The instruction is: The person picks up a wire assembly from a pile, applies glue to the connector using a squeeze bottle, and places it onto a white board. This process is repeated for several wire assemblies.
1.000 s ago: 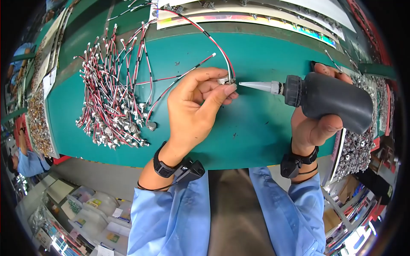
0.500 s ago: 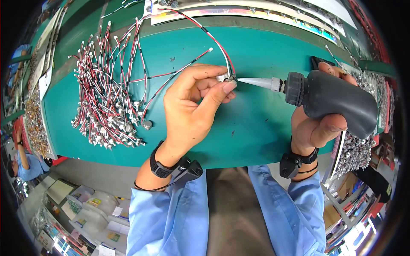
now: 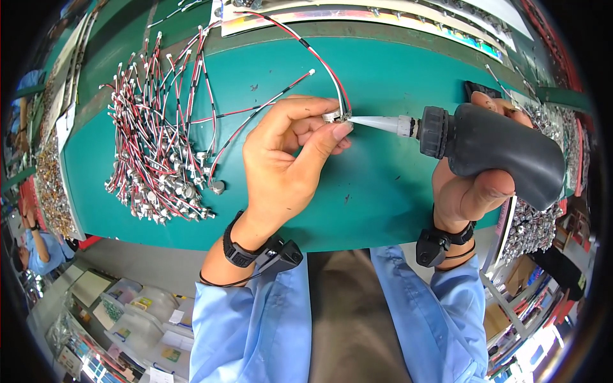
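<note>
Between thumb and fingers, my left hand pinches a small round silver metal part with wires. Its red, white and black wires arc up toward the far edge of the table. My right hand is wrapped round a black squeeze bottle lying nearly level. The bottle's pale tapered nozzle points left, its tip at the wired end of the part. Whether the tip touches it I cannot tell. Left of my left hand lies a heap of similar wired parts.
The work surface is a green mat. A pale rack with small metal parts runs along the far edge. More silver parts are piled at the right. Clear plastic boxes stand below at the left, and a person in blue is beyond.
My right hand has moved the bottle slightly left, bringing the nozzle tip up to the silver part. My left hand keeps its pinch and has hardly moved.
</note>
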Demonstrator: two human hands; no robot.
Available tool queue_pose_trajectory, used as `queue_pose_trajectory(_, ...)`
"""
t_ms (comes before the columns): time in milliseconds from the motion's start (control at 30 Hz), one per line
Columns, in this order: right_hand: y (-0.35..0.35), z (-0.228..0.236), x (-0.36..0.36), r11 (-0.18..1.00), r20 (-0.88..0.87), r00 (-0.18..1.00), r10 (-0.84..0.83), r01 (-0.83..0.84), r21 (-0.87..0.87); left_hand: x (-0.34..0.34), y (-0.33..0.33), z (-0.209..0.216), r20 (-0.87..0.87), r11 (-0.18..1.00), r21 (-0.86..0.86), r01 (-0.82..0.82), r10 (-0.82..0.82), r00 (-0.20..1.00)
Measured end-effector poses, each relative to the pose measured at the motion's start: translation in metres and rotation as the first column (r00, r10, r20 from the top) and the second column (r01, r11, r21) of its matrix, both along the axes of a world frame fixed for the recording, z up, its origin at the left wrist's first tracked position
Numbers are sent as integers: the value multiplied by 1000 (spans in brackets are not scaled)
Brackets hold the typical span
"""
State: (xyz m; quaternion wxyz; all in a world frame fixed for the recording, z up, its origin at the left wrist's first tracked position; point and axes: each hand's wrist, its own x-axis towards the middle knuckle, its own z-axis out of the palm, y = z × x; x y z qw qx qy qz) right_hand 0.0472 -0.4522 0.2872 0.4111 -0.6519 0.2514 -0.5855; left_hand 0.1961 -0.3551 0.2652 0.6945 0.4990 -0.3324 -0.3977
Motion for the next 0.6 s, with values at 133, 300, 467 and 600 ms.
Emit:
queue_pose_trajectory(133,0,0,0,1000,-14,1000,-12,12,-9,0,-1,-1,15,1000,-7,-3,3,1000)
queue_pose_trajectory(300,1,1,0,1000,-27,999,-26,26,0,-1,-1,-2,13,1000,-11,-3,3,1000)
queue_pose_trajectory(467,2,2,2,999,-46,998,-47,47,-15,-1,0,-2,7,1000,-15,-4,4,1000)
queue_pose_trajectory(600,2,0,1,999,-39,998,-42,40,-33,-1,-1,-2,12,1000,-22,-2,2,1000)
